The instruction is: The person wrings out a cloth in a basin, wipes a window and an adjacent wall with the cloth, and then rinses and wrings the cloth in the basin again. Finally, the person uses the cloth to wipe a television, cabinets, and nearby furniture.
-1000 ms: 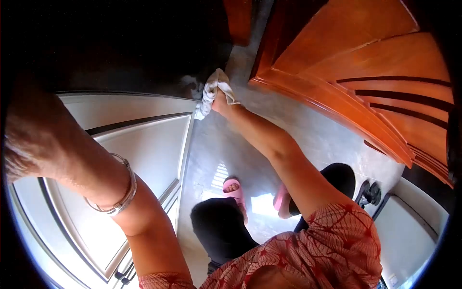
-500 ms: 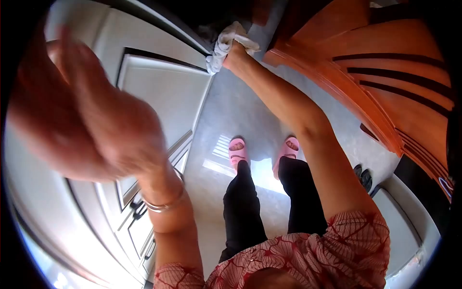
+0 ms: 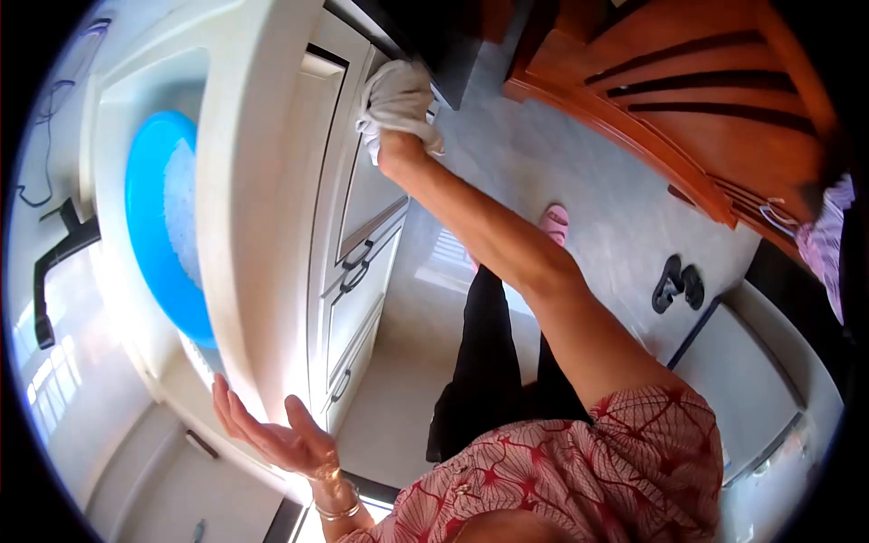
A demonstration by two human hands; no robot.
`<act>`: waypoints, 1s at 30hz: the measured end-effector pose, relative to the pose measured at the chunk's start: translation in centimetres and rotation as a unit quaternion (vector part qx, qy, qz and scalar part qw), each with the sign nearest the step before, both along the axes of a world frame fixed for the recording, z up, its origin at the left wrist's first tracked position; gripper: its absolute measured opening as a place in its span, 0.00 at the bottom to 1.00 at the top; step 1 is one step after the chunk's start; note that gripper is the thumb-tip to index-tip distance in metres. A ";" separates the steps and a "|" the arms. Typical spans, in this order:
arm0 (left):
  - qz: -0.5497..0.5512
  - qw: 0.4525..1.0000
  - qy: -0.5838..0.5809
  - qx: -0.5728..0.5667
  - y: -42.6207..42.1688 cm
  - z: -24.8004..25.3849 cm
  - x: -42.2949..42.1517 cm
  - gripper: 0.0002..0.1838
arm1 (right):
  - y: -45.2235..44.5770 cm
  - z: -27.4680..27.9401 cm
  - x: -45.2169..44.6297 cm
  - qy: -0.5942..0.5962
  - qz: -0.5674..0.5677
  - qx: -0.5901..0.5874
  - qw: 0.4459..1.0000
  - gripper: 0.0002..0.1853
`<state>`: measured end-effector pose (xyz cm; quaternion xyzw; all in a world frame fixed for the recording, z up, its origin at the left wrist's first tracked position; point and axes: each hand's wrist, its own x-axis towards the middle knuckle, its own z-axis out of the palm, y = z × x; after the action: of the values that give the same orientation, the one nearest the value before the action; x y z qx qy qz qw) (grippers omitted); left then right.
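My right arm reaches forward, and my right hand (image 3: pixel 396 152) is wrapped in a white cloth (image 3: pixel 396 95), most of its fingers hidden under the folds. The cloth lies against the upper part of a white cabinet door (image 3: pixel 369 195) with dark trim. My left hand (image 3: pixel 281 436), with a bracelet at the wrist, is raised near the counter edge (image 3: pixel 262 308). Its fingers are spread, and nothing is in it. A blue basin (image 3: pixel 149 217) with whitish, foamy-looking content sits in the sink beyond the counter edge.
A black faucet (image 3: pixel 65 249) stands by the sink. Dark drawer handles (image 3: pixel 355 274) stick out from the cabinet. Across the grey floor (image 3: pixel 507 136) is an orange-brown wooden piece of furniture (image 3: pixel 670 100). Black slippers (image 3: pixel 668 283) lie near a grey box-like surface (image 3: pixel 738 371).
My view has swung left, bringing the sink and basin into sight. The right hand with the cloth is now against the cabinet front. My left hand has dropped from close to the camera.
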<state>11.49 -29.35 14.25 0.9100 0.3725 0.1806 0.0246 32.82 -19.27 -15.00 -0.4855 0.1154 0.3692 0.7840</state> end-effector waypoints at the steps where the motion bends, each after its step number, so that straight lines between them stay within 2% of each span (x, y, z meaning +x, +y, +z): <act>1: 0.018 0.998 0.063 0.004 0.0 1.2 -1.4 0.28 | 1.4 -2.3 -2.9 -0.162 -0.041 -0.088 0.982 0.20; 2: 0.033 0.990 0.137 -0.022 0.4 1.9 -2.6 0.30 | 3.4 -6.5 -6.5 -0.292 -0.107 -0.182 0.933 0.20; 4: 0.002 0.982 0.158 -0.106 1.5 1.0 -5.7 0.34 | -2.7 1.6 -7.4 -0.371 0.032 -0.154 0.915 0.21; 5: -0.016 0.973 0.220 -0.070 1.7 1.2 -5.8 0.37 | -4.3 3.8 -9.7 -0.403 0.060 -0.142 0.902 0.22; 7: -0.061 0.973 0.222 -0.022 2.6 0.9 -5.7 0.39 | -5.9 6.5 -13.9 -0.464 0.077 -0.121 0.874 0.25; 9: -0.090 0.969 0.230 0.005 3.8 0.5 -5.7 0.39 | -6.7 8.2 -17.8 -0.563 -0.007 -0.152 0.812 0.28; 10: -0.106 0.966 0.234 0.027 4.5 0.1 -5.9 0.39 | -7.4 9.8 -19.7 -0.596 -0.103 -0.190 0.774 0.29; 11: -0.128 0.968 0.212 0.031 4.9 -0.3 -5.9 0.38 | -8.8 8.6 -21.4 -0.372 0.143 0.050 0.916 0.33; 12: -0.132 0.967 0.215 0.035 5.1 -0.3 -5.9 0.38 | -9.8 12.8 -18.4 -0.097 0.152 0.249 0.952 0.37; 14: -0.147 0.969 0.200 0.011 5.2 -0.4 -5.9 0.38 | -10.5 14.7 -15.3 -0.290 0.213 0.074 0.930 0.34; 16: -0.140 0.969 0.201 -0.003 5.0 -0.3 -5.7 0.38 | -8.3 15.6 -12.8 -0.293 0.091 -0.057 0.950 0.31; 17: -0.137 0.970 0.199 -0.018 5.0 -0.3 -5.5 0.38 | -6.2 13.3 -11.9 -0.286 0.106 -0.076 0.949 0.30; 19: -0.130 0.971 0.196 -0.036 5.0 -0.3 -5.5 0.39 | -3.3 10.0 -8.4 -0.351 0.086 -0.094 0.928 0.31; 23: -0.132 0.972 0.180 -0.070 5.1 -0.4 -5.6 0.40 | -0.2 7.0 -4.0 -0.426 0.073 -0.128 0.893 0.33; 27: -0.151 0.973 0.145 -0.099 5.3 -0.6 -5.7 0.39 | -0.8 5.8 -6.5 -0.493 0.072 -0.189 0.846 0.35; 30: -0.181 0.970 0.145 -0.076 5.4 -0.5 -5.6 0.39 | -2.7 4.9 -12.9 -0.587 0.085 -0.273 0.757 0.36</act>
<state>5.88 -23.96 13.77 0.9741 0.2139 0.0107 0.0721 19.93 -22.01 -10.14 -0.8086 -0.3130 0.0297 0.4973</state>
